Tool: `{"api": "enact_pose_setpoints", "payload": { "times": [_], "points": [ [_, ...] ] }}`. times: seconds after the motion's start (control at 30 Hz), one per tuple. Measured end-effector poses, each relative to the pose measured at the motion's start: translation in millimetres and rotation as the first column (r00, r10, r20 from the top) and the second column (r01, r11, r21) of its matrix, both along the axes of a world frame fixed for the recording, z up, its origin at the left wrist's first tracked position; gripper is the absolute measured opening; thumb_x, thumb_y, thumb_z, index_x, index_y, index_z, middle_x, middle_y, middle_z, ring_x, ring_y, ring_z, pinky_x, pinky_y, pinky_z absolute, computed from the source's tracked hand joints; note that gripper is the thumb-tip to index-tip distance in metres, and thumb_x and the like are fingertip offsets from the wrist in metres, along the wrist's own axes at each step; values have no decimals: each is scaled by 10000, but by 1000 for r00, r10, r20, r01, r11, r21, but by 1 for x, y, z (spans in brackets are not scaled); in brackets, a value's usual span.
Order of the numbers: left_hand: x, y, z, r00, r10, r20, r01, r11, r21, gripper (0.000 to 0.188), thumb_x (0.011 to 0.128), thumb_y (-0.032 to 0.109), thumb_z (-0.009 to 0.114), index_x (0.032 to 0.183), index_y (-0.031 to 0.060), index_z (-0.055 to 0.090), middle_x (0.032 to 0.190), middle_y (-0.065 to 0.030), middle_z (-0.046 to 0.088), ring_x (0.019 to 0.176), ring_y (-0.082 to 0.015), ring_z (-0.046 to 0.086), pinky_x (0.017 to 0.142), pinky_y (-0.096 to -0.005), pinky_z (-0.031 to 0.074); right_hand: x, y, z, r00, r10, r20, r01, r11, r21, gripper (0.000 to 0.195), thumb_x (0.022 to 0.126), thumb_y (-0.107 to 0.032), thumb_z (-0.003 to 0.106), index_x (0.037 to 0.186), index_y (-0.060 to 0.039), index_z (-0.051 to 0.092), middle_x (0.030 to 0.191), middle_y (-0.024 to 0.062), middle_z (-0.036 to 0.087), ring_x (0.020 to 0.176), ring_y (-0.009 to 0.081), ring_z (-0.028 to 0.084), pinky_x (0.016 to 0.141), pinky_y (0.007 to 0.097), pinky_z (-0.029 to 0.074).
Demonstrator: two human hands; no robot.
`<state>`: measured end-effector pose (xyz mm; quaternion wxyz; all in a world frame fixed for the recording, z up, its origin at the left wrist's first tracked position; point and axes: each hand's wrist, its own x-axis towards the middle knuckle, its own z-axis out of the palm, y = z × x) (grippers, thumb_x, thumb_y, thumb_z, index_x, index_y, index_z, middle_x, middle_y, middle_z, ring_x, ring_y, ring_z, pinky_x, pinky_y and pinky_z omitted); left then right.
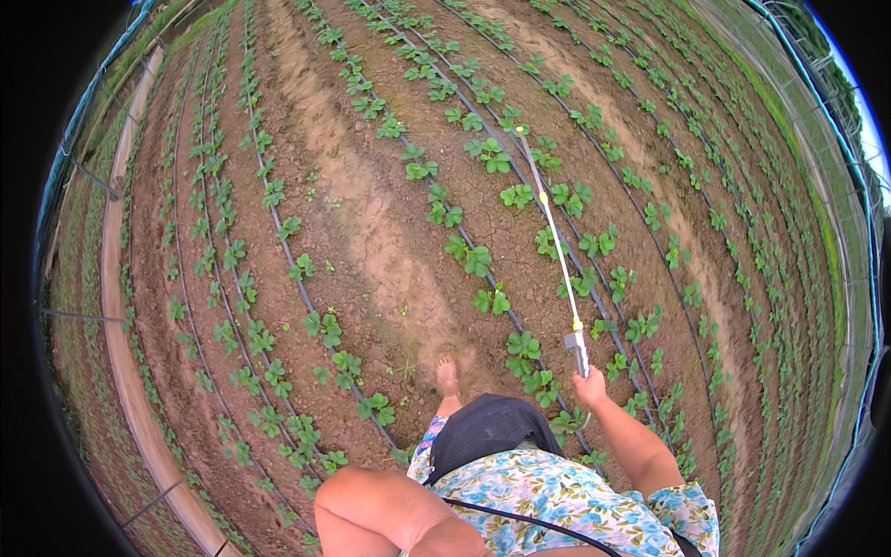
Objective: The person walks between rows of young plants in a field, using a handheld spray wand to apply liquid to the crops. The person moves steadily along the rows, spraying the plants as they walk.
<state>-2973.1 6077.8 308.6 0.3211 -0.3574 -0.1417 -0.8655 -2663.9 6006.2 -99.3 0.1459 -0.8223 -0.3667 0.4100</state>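
Observation:
My right hand (590, 388) is closed around the grey handle (578, 351) of a spray lance. Its long pale tube (559, 250) with yellow fittings slants up and away over a row of young plants. The yellow nozzle (520, 130) sits above the leaves near a black drip line (511, 159). A pale hose (586, 420) shows below the handle. My left arm (390, 505) is bent at the bottom edge, and its hand is out of view. Leafy plants, apparently strawberry (477, 261), grow along the lines before me.
One bare foot (447, 377) stands on a sandy path (390, 250) between planted rows. Black drip lines (306, 296) run lengthwise over the brown soil. A dark mesh bag (494, 425) hangs at my waist. Wire fencing with blue rope (866, 244) curves along the right; a pale strip (115, 257) runs at left.

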Motion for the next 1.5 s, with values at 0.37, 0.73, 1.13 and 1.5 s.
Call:
{"api": "enact_pose_setpoints", "payload": {
  "times": [0.37, 0.73, 1.13, 1.5],
  "points": [
    [-26, 15, -27, 993, -112, -48, 107, 990, -94, 503, 922, 375, 427, 1390, 211, 342, 1486, -23, 243, 1377, -257, 169, 1040, -462, 290, -28, 209, 1, 776, -529, -344, 603, 783, 154, 89, 835, -127, 518, 837, -77, 444, 553, 6, 437, 412, 106, 435, 318, 253, 308],
    [-53, 41, -36, 986, -159, -47, 152, 980, -127, 500, 922, 362, 430, 1390, 206, 343, 1484, -23, 246, 1375, -257, 173, 1035, -459, 295, -18, 178, 17, 819, -416, -395, 422, 903, -75, 117, 826, -151, 547, 762, -123, 453, 569, -35, 416, 422, 67, 359, 349, 216, 246],
    [-83, 57, -34, 983, -173, -64, 163, 978, -131, 497, 923, 348, 433, 1389, 201, 345, 1483, -24, 250, 1373, -258, 178, 1029, -456, 300, -47, 66, 34, 857, -314, -408, 158, 915, -372, 84, 778, -124, 580, 829, -120, 514, 563, -19, 443, 412, 80, 372, 350, 244, 245],
    [-113, 73, -36, 985, -155, -69, 146, 982, -123, 494, 923, 335, 436, 1389, 197, 346, 1481, -25, 253, 1371, -259, 182, 1024, -454, 305, -86, 82, -10, 989, 82, -126, -98, 987, -125, 151, 770, -179, 616, 828, -46, 574, 610, 36, 553, 487, 121, 512, 435, 292, 402]
  ]
}}
